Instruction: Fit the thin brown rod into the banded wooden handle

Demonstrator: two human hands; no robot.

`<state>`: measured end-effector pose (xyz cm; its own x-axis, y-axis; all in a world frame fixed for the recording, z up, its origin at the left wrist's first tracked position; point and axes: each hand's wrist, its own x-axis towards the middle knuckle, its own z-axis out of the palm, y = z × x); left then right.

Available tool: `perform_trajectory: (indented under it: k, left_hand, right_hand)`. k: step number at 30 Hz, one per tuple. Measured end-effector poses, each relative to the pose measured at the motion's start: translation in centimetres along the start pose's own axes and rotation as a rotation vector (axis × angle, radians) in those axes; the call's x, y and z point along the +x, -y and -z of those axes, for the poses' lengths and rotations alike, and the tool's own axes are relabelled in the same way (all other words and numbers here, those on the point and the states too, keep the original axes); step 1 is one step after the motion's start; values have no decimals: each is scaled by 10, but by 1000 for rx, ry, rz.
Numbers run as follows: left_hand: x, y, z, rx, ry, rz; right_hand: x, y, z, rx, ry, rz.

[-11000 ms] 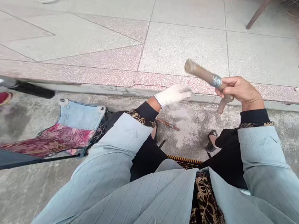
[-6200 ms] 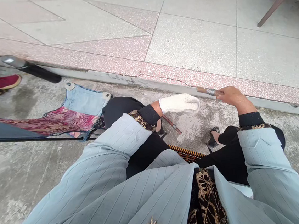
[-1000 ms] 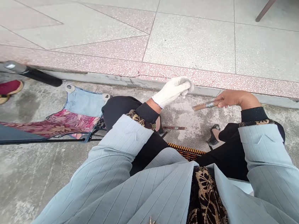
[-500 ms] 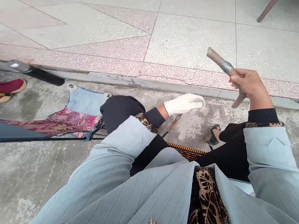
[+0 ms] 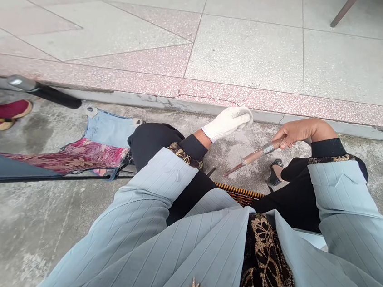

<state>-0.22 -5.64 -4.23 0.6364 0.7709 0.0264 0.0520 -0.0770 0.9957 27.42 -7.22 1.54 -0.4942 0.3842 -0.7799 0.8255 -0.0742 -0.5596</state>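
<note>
My right hand [image 5: 300, 131] is bare and closed round a short brown wooden stick with a silver band [image 5: 260, 153]. The stick slants down and to the left, its end low over the pale patch of concrete between my knees. A thin reddish rod [image 5: 232, 169] lies on the ground in line with the stick's tip. My left hand [image 5: 227, 121] wears a white glove and hovers just left of the stick with its fingers curled in; what they hold, if anything, is hidden.
A folding stool with blue and pink fabric [image 5: 100, 145] lies at the left, beside a black handle with a metal end [image 5: 42, 92]. Another person's red shoe [image 5: 5, 112] shows at the far left. A tiled step edge [image 5: 148, 98] runs across ahead. My sandalled foot [image 5: 274, 170] is below my right hand.
Half a second ago my right hand held the stick raised above the step; it has now swung down to the concrete. My gloved left hand has shifted slightly up and left.
</note>
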Motion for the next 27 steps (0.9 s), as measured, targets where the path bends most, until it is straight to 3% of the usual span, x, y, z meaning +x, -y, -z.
perform_trajectory:
  k: [1,2,3,5,7,9,12,15,18,20,24,27]
  left_hand:
    - [2,1,0,-16,-43,13]
    - [4,2,0,-28,-72,40]
    - [5,2,-2,-39,-85,71]
    - [4,0,-9,-64,-42,130]
    - [1,-2,-17,-83,85,156]
    - [-2,-2,-24,-70,218,150]
    - [-6,-1,-27,-45,360,116]
    - [-6,-2,-24,-74,386,99]
    - [-5,-5,-18,-36,327,102]
    - [-5,-7,-14,31,260,92]
    - [-4,-10,-4,65,119,55]
    - [0,-10,6,-37,37,48]
  right_hand:
    - [-8,2,-2,91,55,108]
    - [-16,2,-2,179,22,211]
    - [-24,1,-1,283,-108,301]
    - [-33,-3,3,473,-559,502]
    - [-33,-10,9,625,-944,580]
    - [-25,-16,13,689,-1100,481]
    - [-11,-21,17,636,-1135,228]
    - [-2,-22,19,400,-1158,-40]
    - [5,-22,19,-34,-1038,-271]
    - [11,-24,17,-209,-830,-320]
    - [21,-24,7,-151,-237,-216]
    - [12,-15,0,-17,-4,-4]
